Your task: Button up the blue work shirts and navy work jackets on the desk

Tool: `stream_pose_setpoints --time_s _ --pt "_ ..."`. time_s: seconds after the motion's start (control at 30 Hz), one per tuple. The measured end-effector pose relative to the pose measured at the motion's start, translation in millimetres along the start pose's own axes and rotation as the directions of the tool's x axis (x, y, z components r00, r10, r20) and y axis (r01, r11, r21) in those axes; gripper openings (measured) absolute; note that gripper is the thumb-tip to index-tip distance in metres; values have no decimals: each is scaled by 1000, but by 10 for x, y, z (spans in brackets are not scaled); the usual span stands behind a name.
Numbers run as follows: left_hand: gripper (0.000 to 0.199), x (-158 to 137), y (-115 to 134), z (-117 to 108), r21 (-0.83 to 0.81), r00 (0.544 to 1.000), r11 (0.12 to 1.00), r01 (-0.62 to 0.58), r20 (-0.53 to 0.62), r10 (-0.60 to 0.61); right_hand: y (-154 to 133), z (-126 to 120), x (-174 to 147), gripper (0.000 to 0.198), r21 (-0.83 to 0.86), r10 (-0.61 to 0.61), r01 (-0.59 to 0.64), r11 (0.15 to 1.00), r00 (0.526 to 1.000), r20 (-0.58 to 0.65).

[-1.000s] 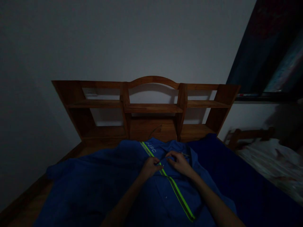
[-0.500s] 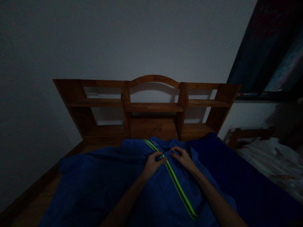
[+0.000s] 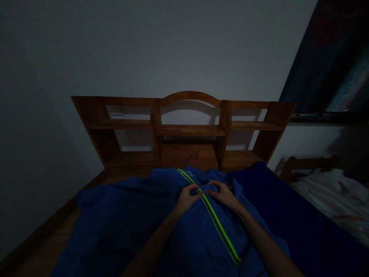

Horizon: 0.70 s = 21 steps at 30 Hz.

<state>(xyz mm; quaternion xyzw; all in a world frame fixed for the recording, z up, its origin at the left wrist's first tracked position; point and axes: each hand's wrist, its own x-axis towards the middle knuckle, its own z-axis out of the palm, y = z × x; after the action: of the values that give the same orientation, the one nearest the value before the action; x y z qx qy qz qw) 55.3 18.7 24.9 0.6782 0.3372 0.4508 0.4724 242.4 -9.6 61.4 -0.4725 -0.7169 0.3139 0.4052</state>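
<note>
A blue work jacket [image 3: 123, 219] with a yellow-green reflective stripe [image 3: 220, 229] and pale lettering lies spread out before me. My left hand [image 3: 186, 199] pinches the jacket cloth at the stripe, thumb and fingers together. Close beside it, my right hand [image 3: 221, 193] pinches the cloth too, its fingertips nearly meeting those of the left. Whatever small part of the front sits between the fingertips is too dark and hidden to make out.
A wooden headboard with shelves [image 3: 188, 130] stands against the pale wall [image 3: 178, 46] behind the jacket. Dark blue fabric [image 3: 288, 215] covers the surface to the right. Whitish plastic-like material [image 3: 334, 196] lies further right, by a wooden chair or bed rail [image 3: 311, 164].
My right hand has moved slightly left, so its fingertips are now closer to my left hand's. The view has shifted a little, and the left hand keeps its pinch.
</note>
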Motion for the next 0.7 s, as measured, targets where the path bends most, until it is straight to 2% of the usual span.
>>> stream_pose_setpoints --time_s 0.23,0.53,0.7 --pt "24 4 -58 0 24 1000 1000 -2 0 2 11 11 -8 21 -40 -24 25 999 999 33" --pt "24 -8 -34 -32 -17 997 1000 -11 79 12 -1 5 -26 23 -67 -25 28 997 999 45" --pt "24 -3 -49 -18 23 998 999 -30 48 29 7 9 -29 22 -59 -28 30 998 999 45"
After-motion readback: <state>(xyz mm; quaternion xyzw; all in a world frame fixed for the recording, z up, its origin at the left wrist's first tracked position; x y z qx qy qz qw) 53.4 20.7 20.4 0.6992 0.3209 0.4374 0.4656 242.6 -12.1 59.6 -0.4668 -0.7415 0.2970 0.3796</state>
